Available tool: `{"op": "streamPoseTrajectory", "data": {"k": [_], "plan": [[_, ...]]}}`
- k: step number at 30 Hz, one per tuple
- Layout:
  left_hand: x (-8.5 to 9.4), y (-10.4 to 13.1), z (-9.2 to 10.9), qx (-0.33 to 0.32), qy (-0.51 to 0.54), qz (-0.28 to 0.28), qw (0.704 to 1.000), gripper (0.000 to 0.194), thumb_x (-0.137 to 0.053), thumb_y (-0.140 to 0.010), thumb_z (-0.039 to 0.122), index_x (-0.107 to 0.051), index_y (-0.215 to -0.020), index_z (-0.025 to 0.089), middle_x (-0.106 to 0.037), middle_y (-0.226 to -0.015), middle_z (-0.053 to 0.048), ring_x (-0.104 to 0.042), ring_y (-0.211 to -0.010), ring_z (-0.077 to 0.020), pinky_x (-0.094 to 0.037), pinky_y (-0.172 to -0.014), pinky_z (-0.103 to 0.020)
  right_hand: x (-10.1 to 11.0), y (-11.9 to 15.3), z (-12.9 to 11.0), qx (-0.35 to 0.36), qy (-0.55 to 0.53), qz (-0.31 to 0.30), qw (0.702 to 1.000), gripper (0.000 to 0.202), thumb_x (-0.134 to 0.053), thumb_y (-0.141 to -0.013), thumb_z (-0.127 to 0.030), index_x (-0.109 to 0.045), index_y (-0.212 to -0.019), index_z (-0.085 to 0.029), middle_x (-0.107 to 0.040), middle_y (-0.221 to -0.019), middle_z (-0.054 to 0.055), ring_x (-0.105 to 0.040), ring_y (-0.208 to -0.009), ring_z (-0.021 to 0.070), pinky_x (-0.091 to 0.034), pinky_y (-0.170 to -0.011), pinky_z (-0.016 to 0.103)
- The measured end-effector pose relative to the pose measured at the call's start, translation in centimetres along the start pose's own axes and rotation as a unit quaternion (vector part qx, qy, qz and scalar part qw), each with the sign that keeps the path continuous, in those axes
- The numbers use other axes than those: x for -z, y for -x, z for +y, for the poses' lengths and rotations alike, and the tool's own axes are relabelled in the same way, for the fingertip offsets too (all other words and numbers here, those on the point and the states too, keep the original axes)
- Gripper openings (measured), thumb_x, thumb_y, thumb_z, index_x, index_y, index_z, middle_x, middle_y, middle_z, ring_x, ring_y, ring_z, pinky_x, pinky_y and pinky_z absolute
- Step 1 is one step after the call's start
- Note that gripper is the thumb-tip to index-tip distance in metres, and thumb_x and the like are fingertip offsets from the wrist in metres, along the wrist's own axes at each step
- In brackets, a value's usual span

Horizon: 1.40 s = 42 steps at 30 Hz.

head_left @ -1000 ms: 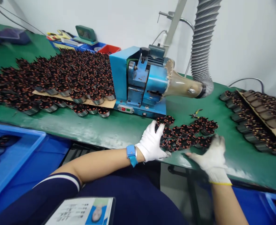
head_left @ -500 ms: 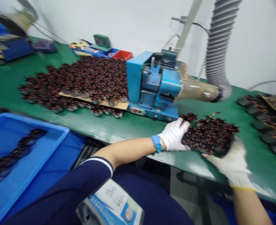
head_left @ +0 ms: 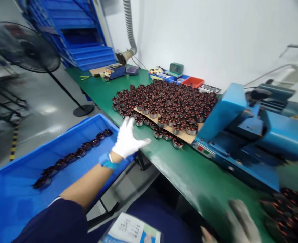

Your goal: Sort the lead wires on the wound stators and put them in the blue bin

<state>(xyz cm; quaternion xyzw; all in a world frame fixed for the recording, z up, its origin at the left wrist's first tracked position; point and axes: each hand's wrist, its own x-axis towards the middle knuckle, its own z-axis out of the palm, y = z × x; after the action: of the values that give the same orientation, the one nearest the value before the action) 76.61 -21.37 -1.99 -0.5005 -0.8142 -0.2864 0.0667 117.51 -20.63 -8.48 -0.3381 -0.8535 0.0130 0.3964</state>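
My left hand (head_left: pixel 128 140), in a white glove, is open over the table's front edge. Its thumb and fingers are spread with nothing between them. Just beyond it lies a broad pile of motor stators (head_left: pixel 161 101) with copper windings, partly stacked on a cardboard sheet (head_left: pixel 185 135). At the lower right, my gloved right hand (head_left: pixel 240 222) is blurred and partly cut off. Its fingers stretch out apart from the thumb, holding nothing I can see. Beside it is a smaller group of stators (head_left: pixel 288 212). A row of stators (head_left: pixel 70 157) rests in the blue bin (head_left: pixel 108 118) on my left.
A blue machine (head_left: pixel 240 131) with red and green buttons stands on the green table (head_left: pixel 169 165) at the right. Small trays, one of them a red tray (head_left: pixel 193 82), sit by the wall. A standing fan (head_left: pixel 25 47) and blue stacked bins (head_left: pixel 88 54) are farther left.
The view has swung left. My left hand has come off the small stator group and moved left toward the bin and large pile. My right hand has also come away from the group.
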Motion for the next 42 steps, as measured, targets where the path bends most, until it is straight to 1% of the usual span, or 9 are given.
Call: {"op": "streamPoseTrajectory", "data": {"k": [2, 6, 9, 13, 19, 23, 29, 37, 42], "plan": [[2.1, -4.4, -4.2, 0.078, -0.047, -0.013, 0.996, 0.129, -0.065, -0.053, 0.083, -0.022, -0.149, 0.009, -0.022, -0.156, -0.025, -0.023, -0.145, -0.0396, -0.025, -0.120, -0.048, -2.8, -3.4, -2.1, 0.091, -0.021, -0.114, 0.989, 0.102, -0.074, -0.067, -0.036, -0.020, -0.153, -0.031, -0.026, -0.158, 0.006, -0.044, -0.130, 0.0478, -0.054, -0.086, 0.071], [4.5, -11.9, -10.8, 0.108, -0.079, -0.107, 0.985, 0.144, -0.068, -0.044, 0.084, -0.009, -0.152, 0.011, -0.009, -0.159, -0.025, -0.017, -0.146, -0.0433, -0.025, -0.118, -0.049, -9.0, -10.1, -7.1, 0.241, -0.099, -0.198, 0.945, 0.079, -0.064, -0.078, -0.038, -0.032, -0.147, -0.017, -0.041, -0.145, 0.021, -0.042, -0.133, 0.0408, -0.045, -0.101, 0.065], [4.8, -15.8, -14.4, 0.086, -0.116, -0.202, 0.969, 0.148, -0.072, -0.040, 0.078, -0.004, -0.153, 0.013, -0.002, -0.160, -0.024, -0.013, -0.146, -0.0459, -0.024, -0.116, -0.053, -13.5, -14.4, -10.3, 0.239, -0.112, -0.245, 0.933, 0.072, -0.062, -0.078, -0.045, -0.041, -0.140, -0.015, -0.040, -0.145, 0.023, -0.043, -0.131, 0.0401, -0.038, -0.106, 0.063], [3.7, -18.3, -17.4, 0.017, -0.126, -0.207, 0.970, 0.141, -0.074, -0.040, 0.074, -0.012, -0.153, 0.014, -0.004, -0.161, -0.023, -0.011, -0.146, -0.0458, -0.023, -0.115, -0.056, -18.0, -19.3, -13.7, 0.213, -0.091, -0.268, 0.935, 0.074, -0.064, -0.076, -0.046, -0.043, -0.139, -0.015, -0.036, -0.147, 0.022, -0.039, -0.132, 0.0393, -0.031, -0.111, 0.057], [1.0, -16.8, -18.1, -0.046, -0.095, -0.189, 0.976, 0.114, -0.072, -0.042, 0.076, -0.045, -0.136, 0.018, -0.029, -0.153, -0.017, -0.039, -0.137, -0.0368, -0.033, -0.114, -0.045, -23.4, -25.0, -17.1, 0.153, -0.034, -0.279, 0.947, 0.076, -0.064, -0.076, -0.045, -0.039, -0.141, -0.015, -0.028, -0.152, 0.020, -0.029, -0.137, 0.0380, -0.031, -0.108, 0.052], [1.6, -15.0, -18.2, -0.093, -0.078, -0.181, 0.976, 0.113, -0.076, -0.039, 0.074, -0.047, -0.133, 0.020, -0.040, -0.144, -0.013, -0.047, -0.130, -0.0333, -0.038, -0.111, -0.041, -25.9, -28.2, -18.6, 0.111, 0.042, -0.276, 0.954, 0.079, -0.067, -0.073, -0.042, -0.036, -0.142, -0.018, -0.025, -0.154, 0.019, -0.037, -0.128, 0.0377, -0.041, -0.094, 0.051], [2.3, -17.4, -18.4, -0.132, -0.102, -0.196, 0.966, 0.147, -0.081, -0.034, 0.067, -0.009, -0.153, 0.020, -0.004, -0.161, -0.019, -0.023, -0.144, -0.0441, -0.032, -0.114, -0.050, -28.6, -30.9, -19.9, 0.123, 0.080, -0.275, 0.950, 0.089, -0.067, -0.067, -0.062, -0.041, -0.138, -0.014, -0.033, -0.148, 0.022, -0.029, -0.132, 0.0416, -0.024, -0.105, 0.058], [2.2, -18.2, -18.5, -0.155, -0.100, -0.257, 0.949, 0.133, -0.078, -0.040, 0.066, -0.022, -0.151, 0.021, -0.037, -0.150, -0.016, -0.050, -0.128, -0.0374, -0.041, -0.108, -0.041, -28.1, -30.6, -19.6, 0.126, 0.074, -0.311, 0.939, 0.092, -0.064, -0.065, -0.068, -0.041, -0.138, -0.018, -0.052, -0.128, 0.018, -0.042, -0.118, 0.0365, -0.027, -0.103, 0.057], [2.7, -17.3, -17.8, -0.144, -0.125, -0.283, 0.940, 0.140, -0.081, -0.036, 0.066, -0.012, -0.153, 0.032, -0.019, -0.157, -0.017, -0.047, -0.128, -0.0462, -0.042, -0.105, -0.051, -27.9, -29.8, -20.0, 0.102, 0.070, -0.318, 0.940, 0.086, -0.063, -0.070, -0.062, -0.037, -0.141, -0.019, -0.047, -0.132, 0.020, -0.039, -0.121, 0.0383, -0.040, -0.090, 0.054]]}}
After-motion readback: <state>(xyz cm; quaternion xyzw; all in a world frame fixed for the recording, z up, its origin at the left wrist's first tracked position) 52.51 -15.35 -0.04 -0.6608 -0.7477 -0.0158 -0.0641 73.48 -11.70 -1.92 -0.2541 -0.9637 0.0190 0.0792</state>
